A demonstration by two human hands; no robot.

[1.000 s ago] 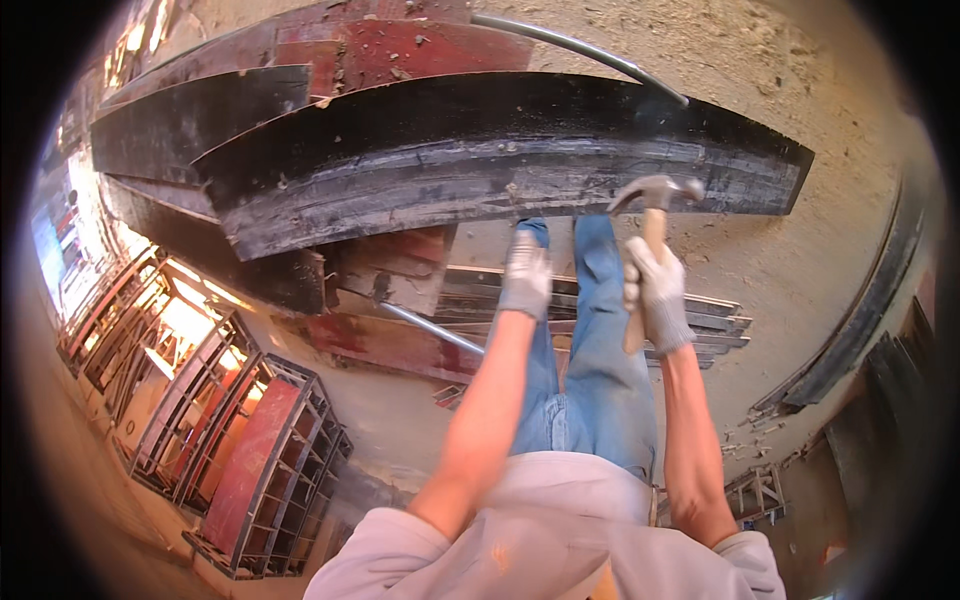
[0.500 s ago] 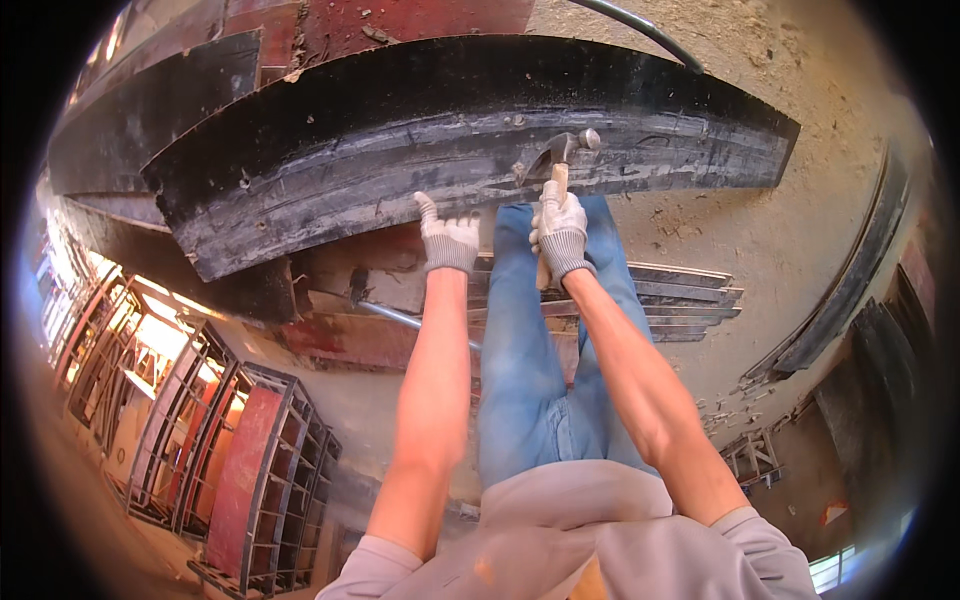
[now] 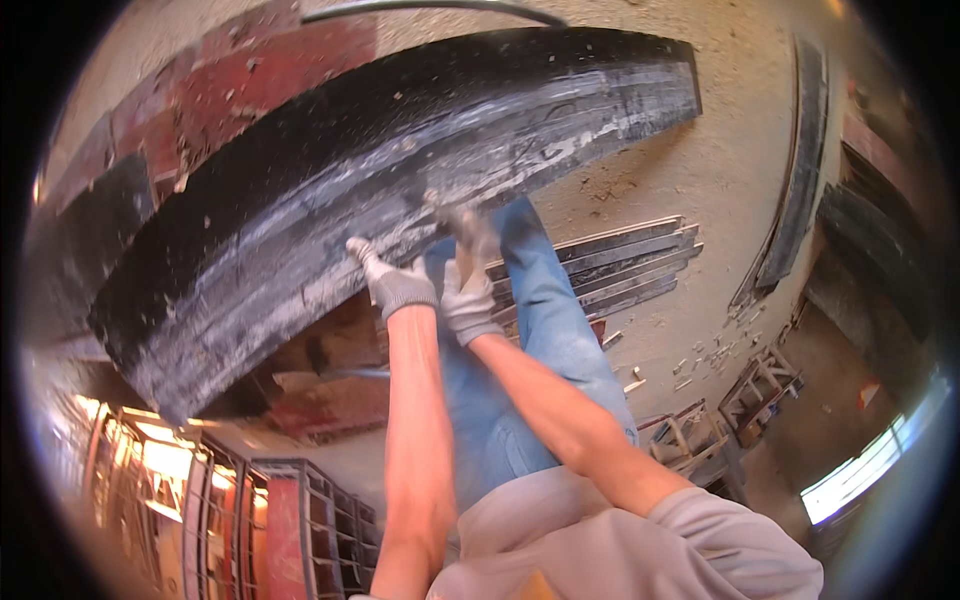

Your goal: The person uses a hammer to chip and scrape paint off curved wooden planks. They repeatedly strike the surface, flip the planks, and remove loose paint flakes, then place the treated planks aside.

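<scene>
Hammer, wooden-handled, blurred: its handle is being grasped by the right hand, whose gloved fingers are closing round it; its head is sitting just beyond that hand, over the near edge of the panel. Whether the head is touching the surface, one cannot tell.

Left hand, gloved: it is lying just to the left of the right hand, one digit extending onto the panel's near edge. Whether it is gripping that edge or only resting there, one cannot tell.

Panel, long, curved, black with grey smears: it is stretching beyond both hands, running from far left of them to beyond them on the right.

Surroundings: dark strips are lying stacked to the right of the right hand, past the blue trouser legs. Red boards are lying beyond the left hand, behind the panel. Curved dark lengths are lying well to the right of the right hand. Gridded frames are standing nearer the body, left of the left hand.
</scene>
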